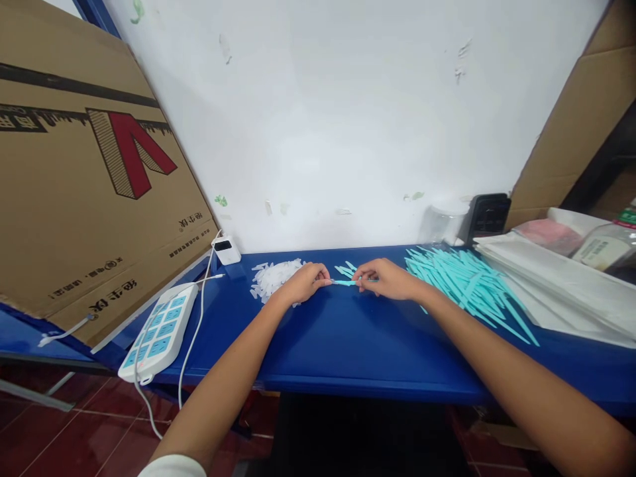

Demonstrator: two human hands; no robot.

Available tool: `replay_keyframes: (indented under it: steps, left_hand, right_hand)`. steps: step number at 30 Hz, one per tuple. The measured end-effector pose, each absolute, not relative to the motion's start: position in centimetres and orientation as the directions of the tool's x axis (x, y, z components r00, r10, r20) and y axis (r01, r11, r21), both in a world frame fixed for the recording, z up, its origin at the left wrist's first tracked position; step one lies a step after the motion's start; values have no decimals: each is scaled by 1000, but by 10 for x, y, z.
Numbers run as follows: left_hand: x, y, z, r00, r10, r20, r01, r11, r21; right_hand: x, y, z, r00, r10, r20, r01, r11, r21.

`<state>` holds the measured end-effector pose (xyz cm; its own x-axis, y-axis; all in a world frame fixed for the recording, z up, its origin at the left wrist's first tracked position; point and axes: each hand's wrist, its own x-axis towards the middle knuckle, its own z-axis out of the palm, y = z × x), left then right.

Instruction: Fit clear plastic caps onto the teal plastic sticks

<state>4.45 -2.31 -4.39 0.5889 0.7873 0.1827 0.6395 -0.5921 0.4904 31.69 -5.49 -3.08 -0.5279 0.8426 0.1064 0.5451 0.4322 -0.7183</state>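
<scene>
My left hand is closed in a pinch at the left end of a slim teal plastic stick. A small whitish translucent piece shows at these fingertips, mostly covered by them. From the other side, my right hand pinches the stick's right end, so that it lies level between both hands, just above the table. Beside my left hand is a pile of translucent white plastic pieces. A few teal sticks lie behind the held one. Right of my right hand spreads a big heap of teal pointed sticks.
A blue table meets a white wall panel. On the left are a power strip, cables, a small white device and a large cardboard box. At right stand a clear tub, a black object and white sheets.
</scene>
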Motion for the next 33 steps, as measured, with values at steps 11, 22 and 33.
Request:
replay_keyframes:
  steps: [11, 22, 33]
  left_hand:
    - [56, -33, -41, 561, 778, 282, 529, -599, 601]
    - [38, -25, -25, 485, 790, 376, 655, -613, 443]
    - [-8, -14, -12, 530, 844, -81, 790, -457, 408]
  right_hand:
    - [309, -59, -30, -527, 816, 238, 488, 520, -702]
    - [323, -44, -38, -378, 849, 370, 715, 521, -466]
    - [338, -24, -53, -383, 871, 307, 750, 487, -448]
